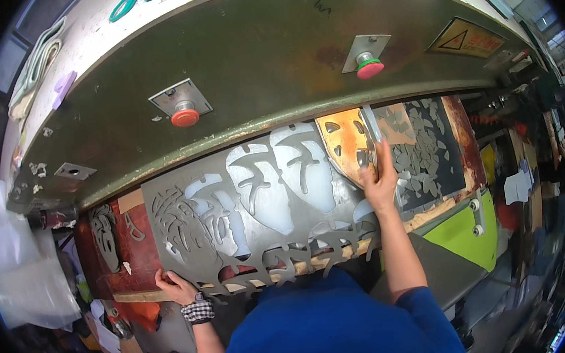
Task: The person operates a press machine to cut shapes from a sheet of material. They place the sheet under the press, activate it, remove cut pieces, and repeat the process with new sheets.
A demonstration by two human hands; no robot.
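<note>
My right hand (380,180) grips the right side of an orange-yellow cutting die (345,137) with dark openings, its fingers along the edge and its thumb on the face. The die stands on the right part of a grey sheet (217,163). Several mask-like shapes are cut through this sheet, and pale board shows in the gaps. Thin strips hang from its near edge. At the sheet's near left corner, my left hand (178,290) has its fingers bent in against the edge; a checked band circles the wrist.
Behind the sheet runs a dark green press beam (265,50) with a red button (185,116) and a pink-red button (370,66). Small grey offcuts (422,157) lie to the right. Cut grey pieces (105,239) rest on the red board (136,273) at left. A lime-green panel (466,234) stands near right.
</note>
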